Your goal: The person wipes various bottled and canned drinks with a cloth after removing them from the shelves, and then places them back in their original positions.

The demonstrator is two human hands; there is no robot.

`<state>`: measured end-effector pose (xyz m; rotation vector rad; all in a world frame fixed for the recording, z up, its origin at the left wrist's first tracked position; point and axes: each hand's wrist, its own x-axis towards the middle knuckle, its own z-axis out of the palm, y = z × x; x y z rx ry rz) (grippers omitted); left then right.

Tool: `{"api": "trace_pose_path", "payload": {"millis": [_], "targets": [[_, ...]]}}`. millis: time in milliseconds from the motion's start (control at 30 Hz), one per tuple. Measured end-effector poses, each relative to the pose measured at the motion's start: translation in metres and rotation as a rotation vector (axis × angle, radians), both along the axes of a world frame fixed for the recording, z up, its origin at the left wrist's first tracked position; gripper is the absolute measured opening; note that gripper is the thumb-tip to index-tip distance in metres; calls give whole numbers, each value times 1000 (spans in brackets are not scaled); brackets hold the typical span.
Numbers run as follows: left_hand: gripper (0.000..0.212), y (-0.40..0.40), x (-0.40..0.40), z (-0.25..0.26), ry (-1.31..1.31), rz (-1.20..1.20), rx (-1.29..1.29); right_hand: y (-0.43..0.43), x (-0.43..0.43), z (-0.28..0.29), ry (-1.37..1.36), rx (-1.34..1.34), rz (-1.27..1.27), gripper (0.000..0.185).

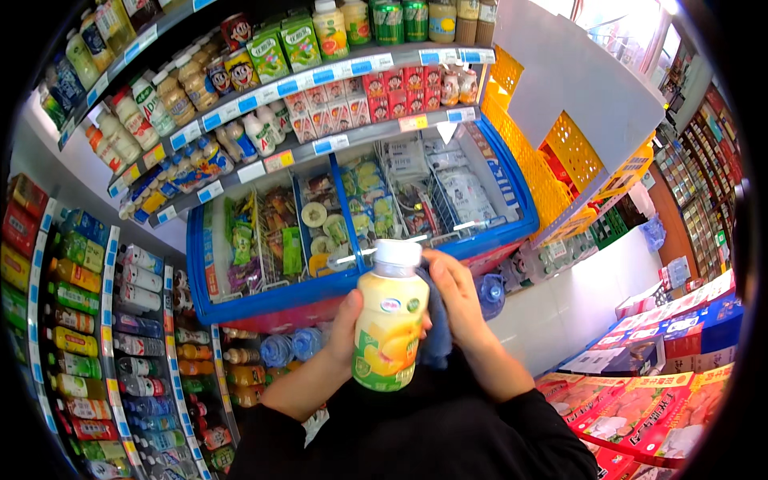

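Note:
A plastic drink bottle (390,327) with a white cap and a yellow and green fruit label stands nearly upright before my chest. My left hand (347,327) grips it around its left side, the thumb along the edge. On the other side my right hand (455,291) holds a dark blue-grey cloth (438,330) close against the bottle. Part of the cloth and some of the right fingers are hidden behind the bottle.
Beyond my hands stands a blue-rimmed chest freezer (270,306) with packaged ice creams. Shelves (312,78) of drinks rise above it. Bottle racks (114,336) line the left. Red boxes (648,408) are stacked at right, and a yellow perforated panel (522,150) stands beside the freezer.

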<state>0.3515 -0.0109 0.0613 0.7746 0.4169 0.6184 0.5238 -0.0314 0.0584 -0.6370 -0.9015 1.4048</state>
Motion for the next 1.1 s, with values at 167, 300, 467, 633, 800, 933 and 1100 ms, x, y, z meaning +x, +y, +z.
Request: {"api": "trace_pose_path", "payload": {"millis": [167,300,467,633,800,933,1100], "targets": [[77,31,6,-26,100,677,533,1,-24,-28,-378,46,-307,29],[88,51,16,-38,57,901,736,14,-32,-41,-177,-133,-164,39],[101,95,22,-60,-107,855,1314,28,-34,-28,401,-614,22,51],[93,136,26,-21,102,838,1632,34,-13,-45,160,-570,-147,47],[91,222,31,35,230,851,2043,27,2,-52,-75,-361,-154,40],[80,297,61,114,261,776,1569,26,5,-64,4,-420,-232,38],[51,409,94,186,532,624,1593,20,12,-72,-65,-416,-385,43]]}}
